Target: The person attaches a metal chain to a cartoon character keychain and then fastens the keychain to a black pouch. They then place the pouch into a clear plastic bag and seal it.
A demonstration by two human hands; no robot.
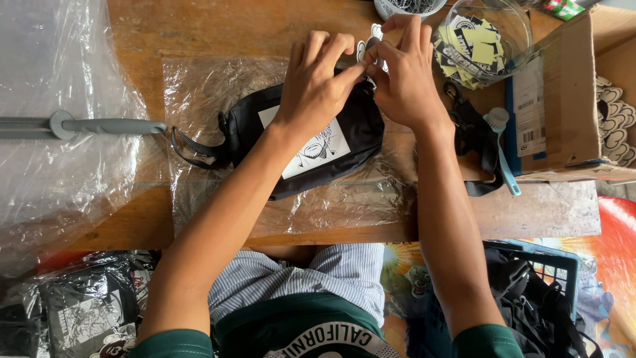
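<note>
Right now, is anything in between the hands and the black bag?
Nothing visible. Both the left hand and the right hand are already at the top edge of the black bag, pinching a small white tag there. The clear plastic sheet lies under the bag, not over it.

We look down on a wooden table [218,26] where a black pouch [351,142] with a white drawn patch lies on a clear plastic sheet [331,205]; our left hand [317,83] rests on the pouch's upper edge, and our right hand [404,76] meets it there — fingertips pinched together on a small white sticker [368,50] just above the pouch; a clear bowl of stickers [487,43] stands near the right hand, with a cardboard box [563,113] beside it and a blue brush [501,149] against the box; a grey tool [86,126] lies well apart on the left; bagged pouches [86,305] sit below — a dark crate [540,295] opposite.
</note>
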